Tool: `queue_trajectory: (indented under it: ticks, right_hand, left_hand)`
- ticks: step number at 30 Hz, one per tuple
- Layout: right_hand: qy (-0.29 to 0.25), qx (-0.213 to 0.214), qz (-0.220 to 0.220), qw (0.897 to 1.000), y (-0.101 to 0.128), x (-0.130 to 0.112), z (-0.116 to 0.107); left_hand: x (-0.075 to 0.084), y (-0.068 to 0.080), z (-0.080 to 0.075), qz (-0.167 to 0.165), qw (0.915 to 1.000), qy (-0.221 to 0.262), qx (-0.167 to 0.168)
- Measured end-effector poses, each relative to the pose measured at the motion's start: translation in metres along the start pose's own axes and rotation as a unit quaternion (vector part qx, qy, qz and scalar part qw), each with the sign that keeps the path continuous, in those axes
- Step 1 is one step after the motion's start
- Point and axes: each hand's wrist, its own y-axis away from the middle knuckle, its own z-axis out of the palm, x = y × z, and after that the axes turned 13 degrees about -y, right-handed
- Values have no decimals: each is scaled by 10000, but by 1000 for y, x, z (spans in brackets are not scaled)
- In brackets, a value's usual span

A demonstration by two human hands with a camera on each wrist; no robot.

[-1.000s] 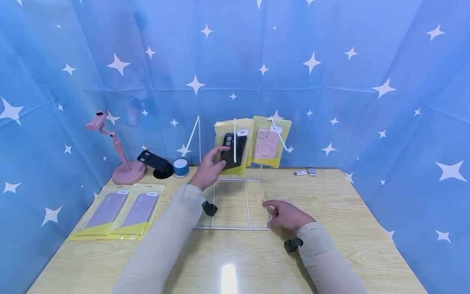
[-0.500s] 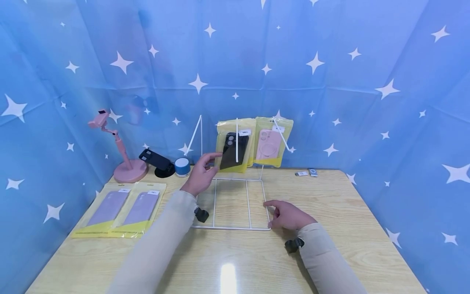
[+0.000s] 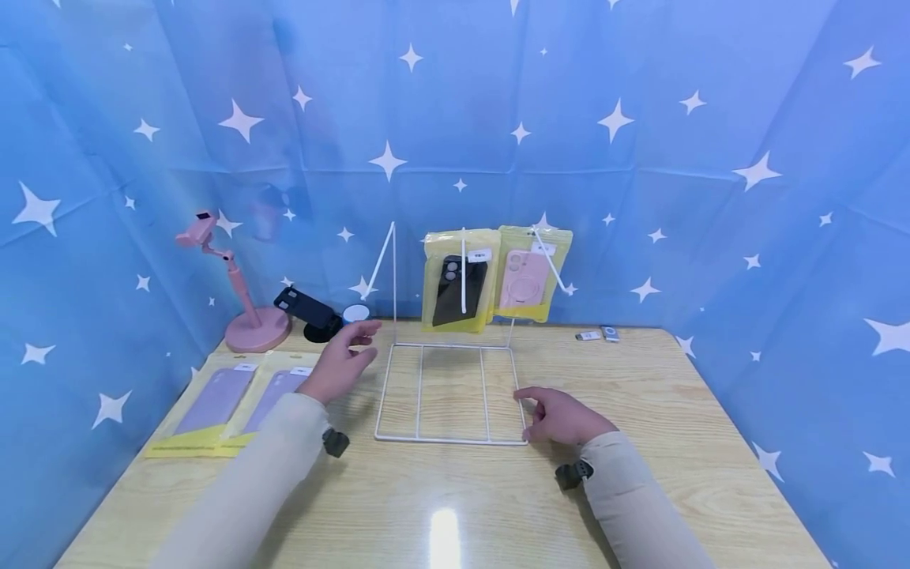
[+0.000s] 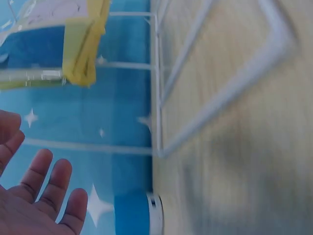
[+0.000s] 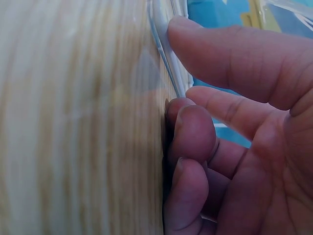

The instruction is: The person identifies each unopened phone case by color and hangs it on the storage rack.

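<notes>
A white wire display rack (image 3: 451, 441) stands on the table, its prongs pointing forward. On the middle prong hangs a yellow-edged pouch with a black phone case (image 3: 458, 292); another pouch edge shows behind it. From the right prong hangs a pouch with a pink phone case (image 3: 524, 278). The left prong (image 3: 378, 261) bears nothing. My left hand (image 3: 341, 363) is in the air left of the rack, fingers loosely bent and holding nothing. At the rack's front right corner, my right hand (image 3: 565, 417) holds the base wire with thumb and index finger, its other fingers curled against the tabletop.
Two pouches with purple phone cases (image 3: 216, 401) lie at the left, partly behind my left arm. Behind them stand a pink phone stand (image 3: 257, 328), a black phone on a stand (image 3: 307, 310) and a blue-white cylinder (image 3: 355, 314). Two small gadgets (image 3: 588, 336) lie back right.
My left hand has left the black phone case pouch and moved left and down, away from the rack. The pouch stays hanging. The right hand keeps its place on the rack.
</notes>
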Motion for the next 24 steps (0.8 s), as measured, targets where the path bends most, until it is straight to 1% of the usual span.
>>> queue_trajectory:
  ticks: [5, 7, 9, 13, 17, 19, 21, 24]
  right_hand:
    - [55, -3, -29, 10000, 0, -1, 0]
    - [71, 12, -47, 10000, 0, -1, -1]
    - [40, 7, -54, 10000, 0, -1, -1]
    - [-3, -9, -39, 10000, 0, 0, -1]
    - [-8, 12, 12, 10000, -1, 0, 0]
    - [-33, 22, 39, 10000, 0, 0, 0]
    - [-47, 25, 54, 10000, 0, 0, 0]
    - [-34, 28, 47, 10000, 0, 0, 0]
  left_hand:
    - [-22, 18, -27, -409, 9986, -318, 84]
    - [-28, 24, -39, -615, 9965, -574, 43]
    - [-36, 29, -51, -852, 9926, -868, -30]
    - [-51, 40, -70, -1378, 9806, -1371, -241]
    - [-63, 53, -85, -1733, 9702, -1658, -352]
    - [-69, 58, -91, -1927, 9634, -1813, -441]
    - [-72, 64, -94, -2175, 9544, -1955, -592]
    - [-76, 69, -98, -2539, 9384, -2177, -864]
